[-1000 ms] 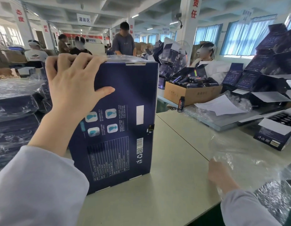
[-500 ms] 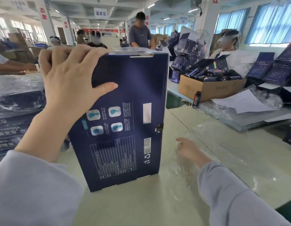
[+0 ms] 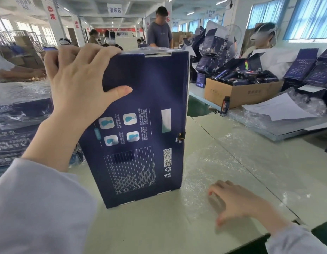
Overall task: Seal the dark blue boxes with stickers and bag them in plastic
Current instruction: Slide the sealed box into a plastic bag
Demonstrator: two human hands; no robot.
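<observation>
A: Why is the box (image 3: 140, 125) standing on end?
B: So it can go end-first into a bag, I'd say. It stands upright on the table (image 3: 159, 226), back from the near edge, with its printed face toward the wearer.
A: And the left hand (image 3: 80, 85)?
B: It grips the top, with fingers hooked over the top edge and the thumb pressed on the printed face. That steadies a tall, narrow box that could tip.
A: Is it sealed?
B: A small sticker (image 3: 180, 137) sits on its right edge, about halfway up. Sealing looks done on that side, but the far side is hidden.
A: The right hand (image 3: 237, 200)?
B: It is spread wide, with the fingers lying on the bag (image 3: 223, 162). The bag lies flat on the table just right of the box, toward the near edge. The hand holds nothing I can see, and is probably feeling for the bag's mouth.
A: The pile on the left?
B: Bagged boxes (image 3: 18, 125), stacked flat. They are finished ones, I'd guess. I cannot tell what carries them.
</observation>
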